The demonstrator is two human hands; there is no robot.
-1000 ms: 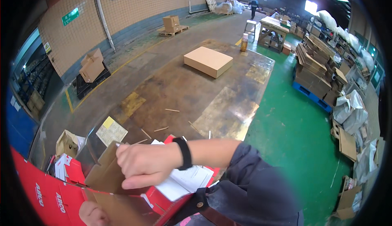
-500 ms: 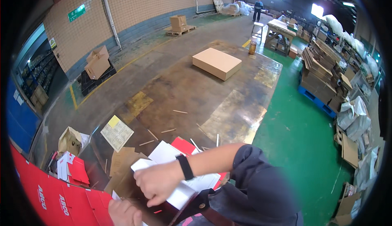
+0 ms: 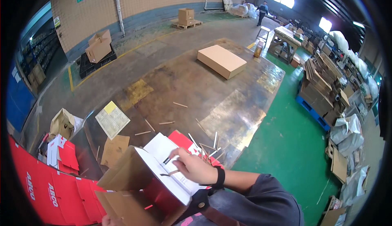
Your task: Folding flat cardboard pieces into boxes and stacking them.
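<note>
Worn and brown-stained, the tabletop (image 3: 171, 81) stretches ahead of us over a green floor (image 3: 286, 119). Our right hand (image 3: 195, 169) has its thumb and fingers bent nearly together, apparently pinching a thin strip (image 3: 174, 172) above the white panel at the carton's side. Of our left hand (image 3: 108, 221) only a little shows at the lower edge, by the carton's near flap; we cannot tell how far its fingers are closed or whether they grip. Between our hands, at the table's near end and close to our body, is the open carton (image 3: 120, 175). As far as we can judge, its walls are raised but its closing is left to do, since its flaps stand outspread and its mouth gapes. It looks plain brown on the flaps, white along the right side and deep red within, with a small bright red mark lower down. Beyond lie loose sticks (image 3: 179, 104) and a yellow-cornered sheet (image 3: 112, 119), with red cardboard (image 3: 53, 189) to the left. Farther off sit a closed brown box (image 3: 222, 61) and an amber bottle (image 3: 258, 49); past them, a person (image 3: 262, 13) stands near a stool (image 3: 263, 30).
</note>
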